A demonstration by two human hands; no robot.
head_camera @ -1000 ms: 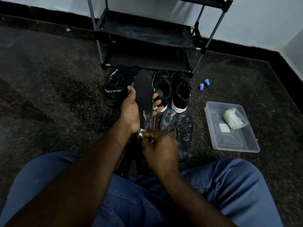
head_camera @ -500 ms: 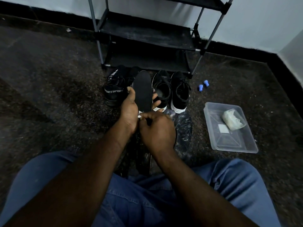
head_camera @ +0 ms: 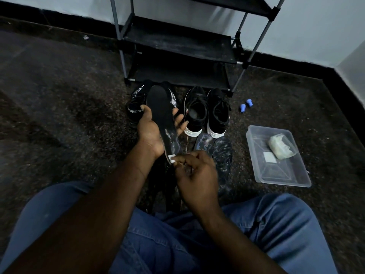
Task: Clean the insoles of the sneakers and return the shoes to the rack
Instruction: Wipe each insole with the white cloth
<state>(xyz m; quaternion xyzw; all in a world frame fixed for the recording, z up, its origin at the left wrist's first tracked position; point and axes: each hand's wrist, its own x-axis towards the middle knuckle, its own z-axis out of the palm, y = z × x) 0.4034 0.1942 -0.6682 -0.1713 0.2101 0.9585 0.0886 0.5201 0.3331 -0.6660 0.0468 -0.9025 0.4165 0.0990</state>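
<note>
Black insole (head_camera: 161, 113) gripped in left hand (head_camera: 150, 133), fingers curled round its edges; right hand (head_camera: 197, 175) pinches white wipe (head_camera: 171, 157) at heel. Advice: firm heel-to-toe strokes, palm bracing underneath.

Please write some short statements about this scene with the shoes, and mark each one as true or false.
1. The left hand holds a long black insole. True.
2. The right hand is empty. False: it pinches a small white pad at the insole's near end.
3. The black sneakers with white soles stand on the black metal-framed shoe rack. False: they stand on the floor before it.
4. The clear plastic container holds a white bundle. True.
5. Two small blue objects lie inside the container. False: they lie on the floor near the rack.
</note>
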